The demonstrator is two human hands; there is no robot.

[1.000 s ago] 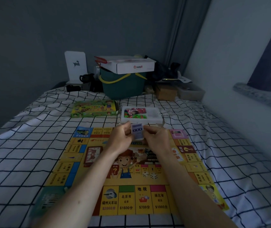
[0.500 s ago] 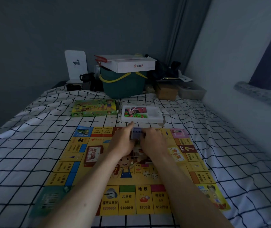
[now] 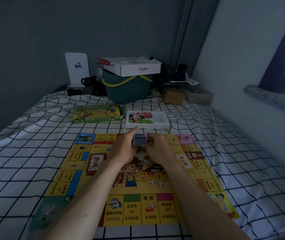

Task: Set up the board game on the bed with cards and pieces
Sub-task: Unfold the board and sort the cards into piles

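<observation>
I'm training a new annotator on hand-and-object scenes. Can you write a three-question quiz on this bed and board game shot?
1. True or false: both hands hold the stack of cards above the game board.
2. Which lies directly beyond the hands? A) green game box B) white tray of pieces C) teal bucket
3. Fill in: the white carton rests on top of the ____.

Key
1. True: the left hand and the right hand grip the stack from either side.
2. B; the green box lies left of the tray.
3. Teal bucket.
</observation>
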